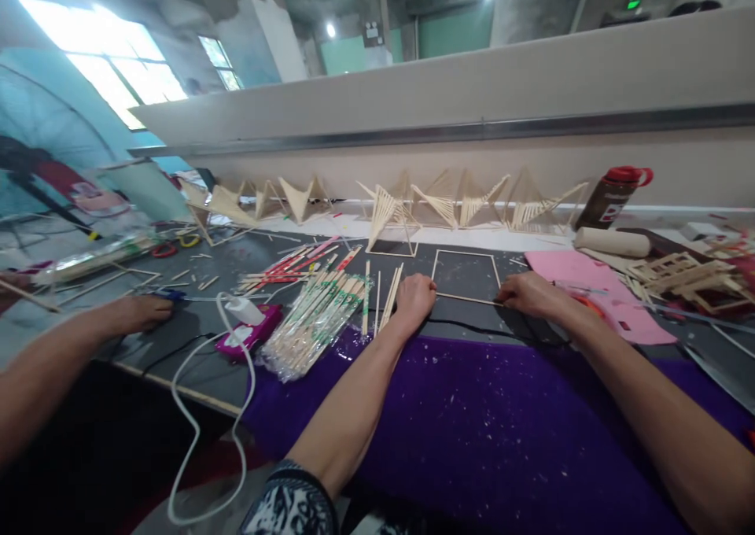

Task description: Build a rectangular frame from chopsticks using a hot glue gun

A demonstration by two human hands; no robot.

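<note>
A thin wooden square frame lies flat on the dark tabletop. At its near left corner is my left hand, fingers closed on the stick there. My right hand pinches the near right corner, its fingertips pressed together. Left of my left hand lie a few loose sticks and a clear plastic pack of wrapped chopsticks. Behind the square, models built of sticks stand in a row on a white strip.
Another person's hand is at the left, near a magenta power block with a white cable. A red-capped bottle, pink sheet and stick pieces are on the right. Purple cloth covers the near edge.
</note>
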